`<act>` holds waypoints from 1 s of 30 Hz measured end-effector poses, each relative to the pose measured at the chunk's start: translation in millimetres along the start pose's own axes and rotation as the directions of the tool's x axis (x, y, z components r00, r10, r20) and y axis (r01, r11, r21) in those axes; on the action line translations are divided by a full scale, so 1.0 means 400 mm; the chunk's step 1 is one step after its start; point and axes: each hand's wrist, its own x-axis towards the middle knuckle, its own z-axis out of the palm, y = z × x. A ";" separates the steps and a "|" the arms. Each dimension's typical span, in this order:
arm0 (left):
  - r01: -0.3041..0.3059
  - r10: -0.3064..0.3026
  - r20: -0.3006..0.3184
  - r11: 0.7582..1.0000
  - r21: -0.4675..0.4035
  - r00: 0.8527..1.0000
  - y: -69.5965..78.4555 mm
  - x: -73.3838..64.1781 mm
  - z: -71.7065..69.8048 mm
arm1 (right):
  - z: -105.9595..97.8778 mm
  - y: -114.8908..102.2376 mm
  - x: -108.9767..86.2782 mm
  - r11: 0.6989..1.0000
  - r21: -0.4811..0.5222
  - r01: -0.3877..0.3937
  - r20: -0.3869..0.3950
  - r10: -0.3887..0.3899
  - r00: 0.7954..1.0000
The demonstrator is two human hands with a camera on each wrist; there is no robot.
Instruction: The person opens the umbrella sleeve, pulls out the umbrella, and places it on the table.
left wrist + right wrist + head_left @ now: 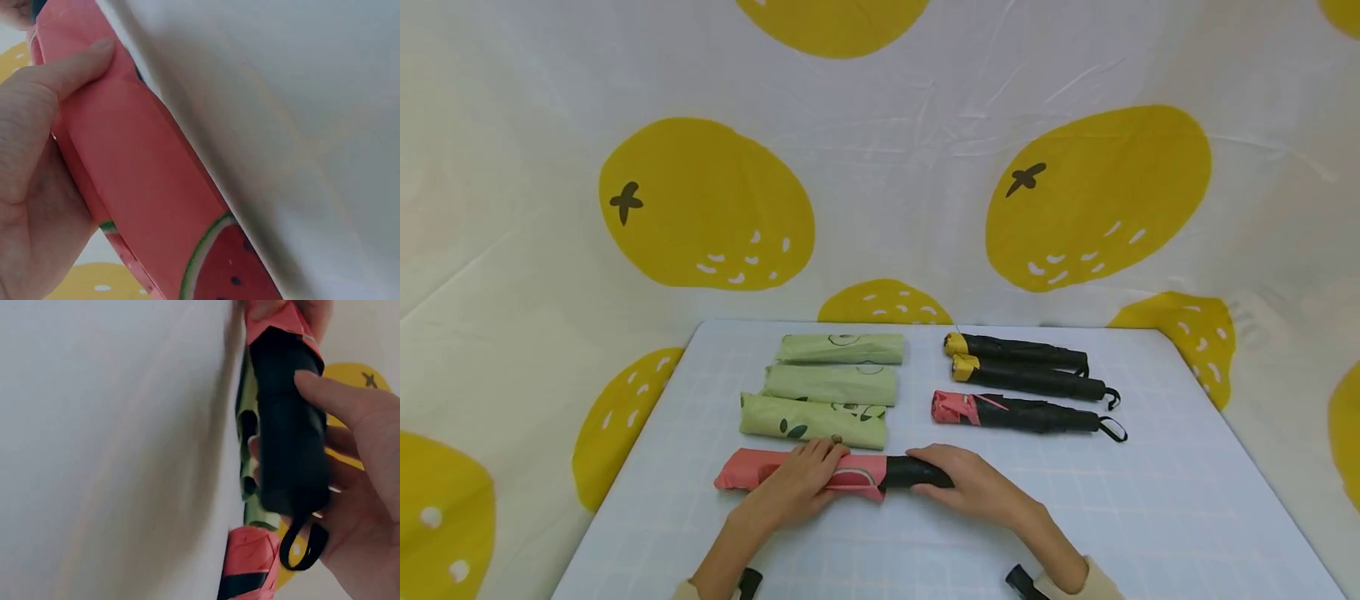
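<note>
A folded black umbrella (pixel 917 472) lies across the near part of the table, its left part inside a pink watermelon-print cover (pixel 747 469). My left hand (pixel 801 482) grips the cover near its middle; the left wrist view shows the thumb on top of the pink fabric (pixel 144 156). At the other end my right hand (pixel 973 485) holds the black part between thumb and fingers. A wrist loop (pixel 304 547) hangs from that end in the right wrist view. The umbrella's tip inside the cover is hidden.
Several green avocado-print bundles (pixel 831 385) lie in a stack of rows behind the left hand. Farther right are two black umbrellas with yellow ends (pixel 1030 377) and one with a pink end (pixel 1033 415). A fruit-print curtain (pixel 895 167) hangs behind the white table (pixel 1187 500).
</note>
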 end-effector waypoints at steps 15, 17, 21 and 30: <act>0.025 -0.024 0.041 0.999 -0.030 0.999 0.013 0.014 -0.001 | 0.037 -0.016 0.028 0.990 -0.122 0.065 -0.061 -0.073 0.995; 0.023 -0.022 0.032 0.999 -0.045 0.999 0.013 0.013 0.001 | 0.033 -0.013 0.021 0.990 -0.114 0.087 -0.097 -0.098 0.990; 0.033 -0.033 0.005 0.999 -0.032 0.999 0.011 0.009 0.004 | 0.022 -0.004 0.009 0.990 -0.097 0.102 -0.135 -0.114 0.984; 0.057 -0.054 0.061 0.997 -0.055 0.997 0.007 0.008 0.002 | 0.000 0.004 -0.005 0.998 -0.040 0.054 -0.062 -0.057 0.996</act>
